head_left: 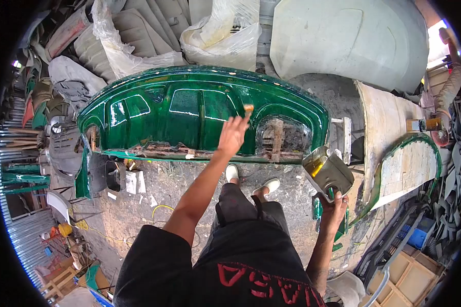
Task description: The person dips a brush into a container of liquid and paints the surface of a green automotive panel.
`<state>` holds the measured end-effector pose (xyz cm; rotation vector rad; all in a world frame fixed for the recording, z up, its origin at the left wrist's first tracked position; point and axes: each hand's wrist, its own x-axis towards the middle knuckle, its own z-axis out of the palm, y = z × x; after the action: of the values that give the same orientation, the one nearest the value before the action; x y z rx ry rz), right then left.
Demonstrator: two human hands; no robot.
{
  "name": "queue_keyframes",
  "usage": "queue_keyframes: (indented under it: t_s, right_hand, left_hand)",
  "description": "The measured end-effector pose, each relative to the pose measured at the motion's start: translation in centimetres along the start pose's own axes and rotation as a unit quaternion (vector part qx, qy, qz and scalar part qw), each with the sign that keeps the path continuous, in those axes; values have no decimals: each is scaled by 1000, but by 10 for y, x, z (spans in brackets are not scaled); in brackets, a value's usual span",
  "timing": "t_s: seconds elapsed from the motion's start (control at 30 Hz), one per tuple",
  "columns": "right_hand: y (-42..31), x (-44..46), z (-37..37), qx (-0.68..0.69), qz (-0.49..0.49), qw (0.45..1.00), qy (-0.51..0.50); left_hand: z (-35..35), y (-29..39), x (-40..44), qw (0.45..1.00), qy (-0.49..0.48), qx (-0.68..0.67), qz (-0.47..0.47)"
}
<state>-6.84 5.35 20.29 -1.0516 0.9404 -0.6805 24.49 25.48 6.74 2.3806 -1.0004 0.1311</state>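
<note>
Left grip (234,134) pinches brush (248,109), likely light; right grip (335,202) clamps rigid metal can (340,175), spill-prone, best held level.

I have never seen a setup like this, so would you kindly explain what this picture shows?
There is no robot here: these are a person's own bare hands, seen in one picture from a camera worn on the head, looking down. The left hand reaches over a glossy green panel and seems to hold a small tan tool, perhaps a brush. The right hand holds an open metal container with some yellow liquid inside. Around the panel are grey molded parts and a worn, stained floor.
</note>
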Motion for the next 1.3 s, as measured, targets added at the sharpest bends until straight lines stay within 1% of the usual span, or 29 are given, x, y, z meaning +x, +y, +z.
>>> queue_keyframes:
  t_s: [0.03, 0.1, 0.13, 0.2, 0.23, 0.27, 0.33, 0.43, 0.47, 0.53, 0.57, 0.6, 0.63, 0.67, 0.73, 0.77, 0.83, 0.87, 0.93, 1.0, 1.07, 1.13, 1.2, 1.23, 1.27, 1.3]
  right_hand:
    - [0, 0, -1, 6, 0, 1000, 0]
    - [-1, -2, -2, 5, -1, 1000, 2]
    - [-2, -2, -2, 3, -2, 1000, 3]
    - [-1, -3, -1, 3, -1, 1000, 4]
    - [-1, -4, 0, 1, 1, 1000, 5]
    - [-2, -6, 1, 1, 1, 1000, 6]
    - [-4, -9, 5, -15, -5, 1000, -2]
    - [-1, -13, 6, -9, -17, 1000, -9]
    - [-1, -15, 8, -8, -17, 1000, -8]
    - [-3, -19, 10, -9, -17, 1000, 1]
    - [-1, -20, 9, -9, -16, 1000, 2]
    - [2, -20, 7, -5, -12, 1000, 4]
    - [4, -19, 6, -1, -9, 1000, 6]
    - [4, -20, 9, 0, -10, 1000, 6]
    - [2, -23, 14, -3, -15, 1000, 18]
    - [2, -23, 15, -4, -15, 1000, 19]
    - [3, -23, 17, -4, -15, 1000, 14]
    - [3, -23, 19, -5, -15, 1000, 12]
    - [4, -23, 24, -8, -18, 1000, 12]
    - [5, -24, 27, -7, -24, 1000, 5]
    - [5, -24, 33, -5, -28, 1000, -2]
    - [3, -25, 39, -12, -27, 1000, -2]
    - [5, -23, 40, -17, -25, 999, -16]
    - [4, -23, 43, -19, -23, 999, -30]
    - [2, -24, 47, -25, -24, 999, -34]
    - [-2, -27, 55, -36, -24, 999, -30]
  left_hand:
    - [0, 4, -7, 1000, 1, 0, 1]
    - [-3, 9, -14, 999, -34, -31, 6]
    - [-6, 7, -10, 999, -34, -30, 8]
    - [-13, -4, 3, 991, -82, -99, 25]
    - [-13, -16, 18, 991, -55, -116, 48]
    - [-15, -29, 31, 994, -33, -97, 45]
    - [-25, -54, 63, 991, 35, -101, 78]
    - [-55, -47, 78, 986, 157, -58, 10]
    - [-58, -38, 73, 986, 156, -58, 12]
    - [-62, -11, 48, 996, 71, 34, -37]
    - [-41, -8, 30, 996, 49, 74, -12]
    - [-24, -8, 15, 1000, 20, 19, 9]
    - [-8, -5, -3, 999, 12, 3, 29]
    - [-4, 1, -16, 998, -39, -45, 20]
    - [5, 2, -30, 996, -58, -67, 23]
    - [7, -5, -27, 996, -58, -68, 23]
    - [6, -29, -9, 969, -31, -237, 60]
    - [-23, -27, 12, 964, -90, -245, 45]
    - [-27, -52, 41, 963, -56, -255, 63]
    - [-35, -73, 63, 966, 12, -248, 75]
    - [-42, -79, 69, 975, 121, -186, 21]
    - [-71, -52, 63, 972, 193, -132, -21]
    - [-51, -52, 40, 986, 152, -67, -19]
    - [-38, -44, 29, 985, 161, -69, -6]
    - [-20, -41, 15, 984, 147, -100, 2]
    - [-18, -30, 5, 986, 106, -126, 0]
